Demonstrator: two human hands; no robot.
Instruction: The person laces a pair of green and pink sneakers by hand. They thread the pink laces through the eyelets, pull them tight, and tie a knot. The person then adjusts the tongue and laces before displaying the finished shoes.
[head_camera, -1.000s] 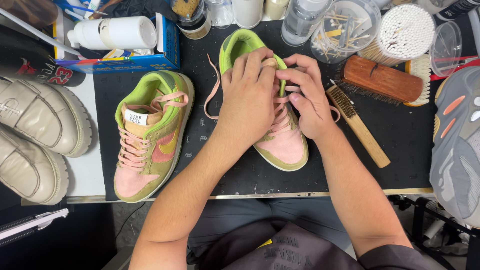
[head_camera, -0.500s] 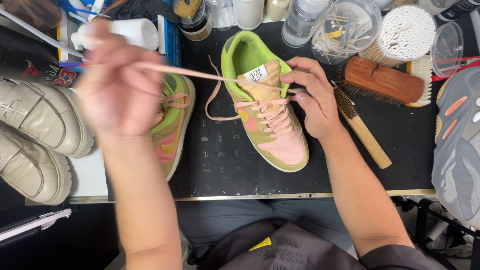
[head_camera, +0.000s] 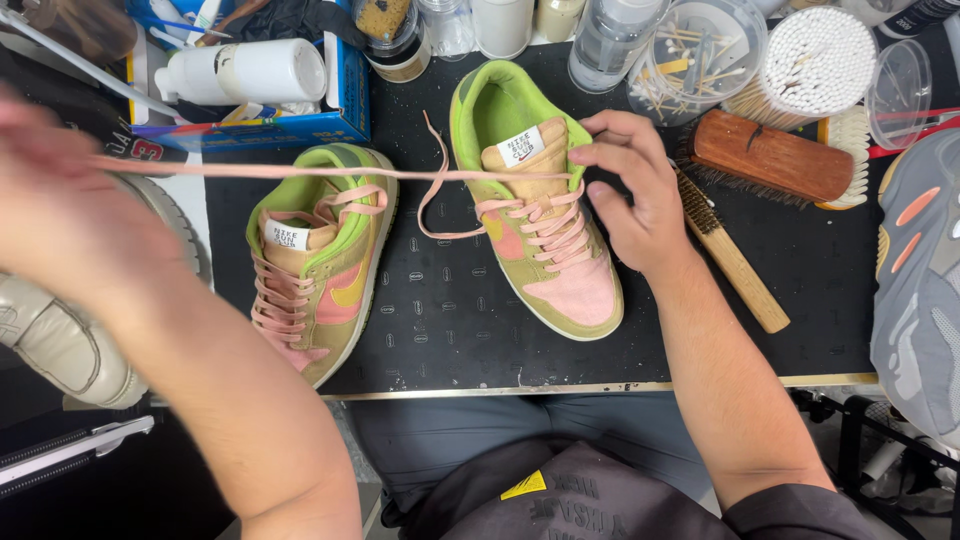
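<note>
I am steadying the right-hand sneaker (head_camera: 540, 215), a pink, tan and green high-top lying on the black work mat (head_camera: 440, 300), with my right hand (head_camera: 630, 190); its fingers are curling around the right side of the collar beside the tongue, closed against the shoe. My left hand (head_camera: 70, 215), blurred at the far left, is pulling a pink shoelace (head_camera: 300, 170) taut; the lace is running in a straight line from that hand across the matching left sneaker (head_camera: 315, 270) to the upper eyelets of the held shoe, but I cannot tell exactly how the fingers are pinching it. A loose loop of lace is hanging to the left of the held shoe. A wooden brush (head_camera: 730, 255) is lying just right of my right wrist, a larger bristle brush (head_camera: 770, 155) beyond it, and a white bottle (head_camera: 245, 70) is resting in a blue box (head_camera: 345, 105) at the far left.
</note>
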